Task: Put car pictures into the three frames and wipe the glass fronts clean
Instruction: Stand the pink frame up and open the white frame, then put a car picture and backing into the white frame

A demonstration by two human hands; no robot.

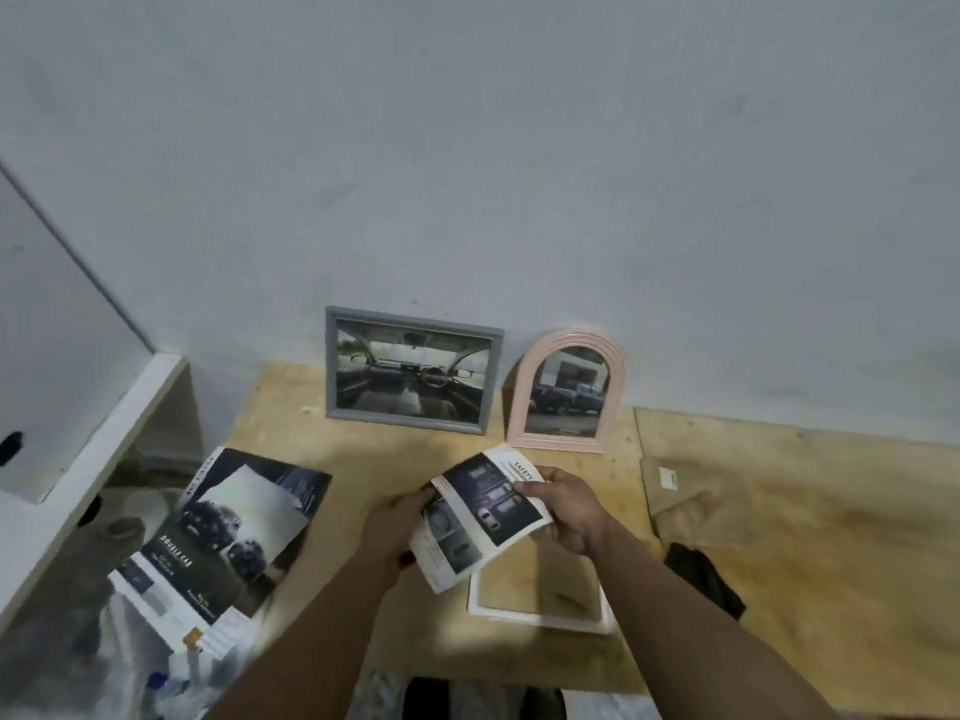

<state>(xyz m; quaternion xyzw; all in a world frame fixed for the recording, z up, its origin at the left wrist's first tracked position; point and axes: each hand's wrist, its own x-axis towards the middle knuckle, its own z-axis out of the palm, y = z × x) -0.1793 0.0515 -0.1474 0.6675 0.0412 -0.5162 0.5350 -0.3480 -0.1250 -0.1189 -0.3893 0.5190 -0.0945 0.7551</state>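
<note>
Both forearms reaching in from the bottom edge, meeting over the plywood surface point(363, 439). Left hand point(392, 527) pinching the left edge of a brochure page point(483, 511), fingers pressed onto the paper; right hand point(569, 506) clamped on the page's right side, thumb on top. Page bowed between the two grips, held just above a white frame point(540, 613) lying flat and showing only bare surface through its opening.

Score so far: two of three filled, by the look of it. Grey frame point(413, 368) propped against the wall point(467, 148) with a dashboard shot inside; pink arched frame point(569, 392) just beside it, showing a dark pickup. Third one not yet loaded, and the page looks oversized for it, so probably trimming or folding needed first.

Car brochure point(223, 543) lying well to the left with a rectangular hole cut out. Dark object point(704, 576) at the right, possibly a wiping cloth, too blurred to call. Whether any glass is wiped yet: cannot tell.
</note>
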